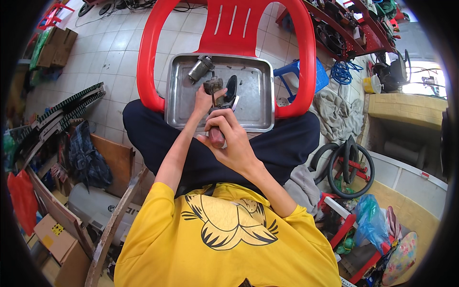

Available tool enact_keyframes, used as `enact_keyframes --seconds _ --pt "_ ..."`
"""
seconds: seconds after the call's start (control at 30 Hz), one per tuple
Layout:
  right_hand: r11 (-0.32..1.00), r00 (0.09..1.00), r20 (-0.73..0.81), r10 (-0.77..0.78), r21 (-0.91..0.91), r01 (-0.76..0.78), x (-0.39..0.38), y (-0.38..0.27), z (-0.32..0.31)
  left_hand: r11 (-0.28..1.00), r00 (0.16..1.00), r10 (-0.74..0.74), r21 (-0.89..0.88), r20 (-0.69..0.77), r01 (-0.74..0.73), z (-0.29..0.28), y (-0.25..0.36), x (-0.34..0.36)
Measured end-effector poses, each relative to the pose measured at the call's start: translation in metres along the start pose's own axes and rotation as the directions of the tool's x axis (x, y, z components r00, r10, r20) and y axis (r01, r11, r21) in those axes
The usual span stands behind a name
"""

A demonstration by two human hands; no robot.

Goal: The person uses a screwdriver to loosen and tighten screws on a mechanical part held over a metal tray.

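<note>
My left hand point(204, 101) is closed around a greyish metal motor part point(213, 86), holding it over a shallow metal tray point(172, 111). Gripped in my right hand point(233, 134) is a screwdriver with a dark red handle point(216, 137). The handle's end faces up toward me, and its tip, hidden by my hand, points toward the part. Inside the tray, a silver cylindrical motor housing point(201, 69) lies at the far left. A black oval piece point(232, 87) sits just right of my left hand, and small dark bits are scattered beyond it.
The tray rests on a red plastic chair point(229, 31), whose arms rise on both sides. A blue stool point(311, 74) stands behind the right arm. Grey cloth point(334, 117) and black tyres point(351, 167) lie to the right. Wooden boards point(112, 155) and a carton point(55, 239) are at left.
</note>
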State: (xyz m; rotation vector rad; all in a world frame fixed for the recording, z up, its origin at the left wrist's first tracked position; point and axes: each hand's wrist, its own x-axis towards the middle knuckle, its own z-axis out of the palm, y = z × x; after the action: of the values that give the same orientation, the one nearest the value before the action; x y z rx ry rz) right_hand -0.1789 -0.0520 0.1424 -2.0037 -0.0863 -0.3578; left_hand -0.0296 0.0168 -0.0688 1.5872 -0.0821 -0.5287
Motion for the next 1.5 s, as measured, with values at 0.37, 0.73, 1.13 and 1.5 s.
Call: enact_keyframes --seconds 0.37,0.73,1.13,1.5 --pt "0.998 0.998 0.034 0.062 -0.031 -0.061 -0.016 -0.009 -0.023 0.993 0.999 -0.034 -0.113 -0.005 0.033 0.005 -0.010 0.000" --pt "0.975 0.906 -0.361 0.222 0.104 -0.197 -0.048 0.069 -0.033 0.998 1.000 0.015 -0.057 -0.002 -0.015 0.001 -0.009 0.002" --pt "0.946 0.876 -0.394 0.279 0.268 -0.181 -0.049 0.060 -0.036 0.998 1.000 0.016 -0.063 0.016 -0.015 -0.001 -0.010 0.000" --pt "0.995 0.958 -0.281 0.057 0.089 -0.033 -0.030 0.038 -0.025 0.998 0.997 0.070 -0.005 0.024 -0.070 -0.006 -0.028 0.010"
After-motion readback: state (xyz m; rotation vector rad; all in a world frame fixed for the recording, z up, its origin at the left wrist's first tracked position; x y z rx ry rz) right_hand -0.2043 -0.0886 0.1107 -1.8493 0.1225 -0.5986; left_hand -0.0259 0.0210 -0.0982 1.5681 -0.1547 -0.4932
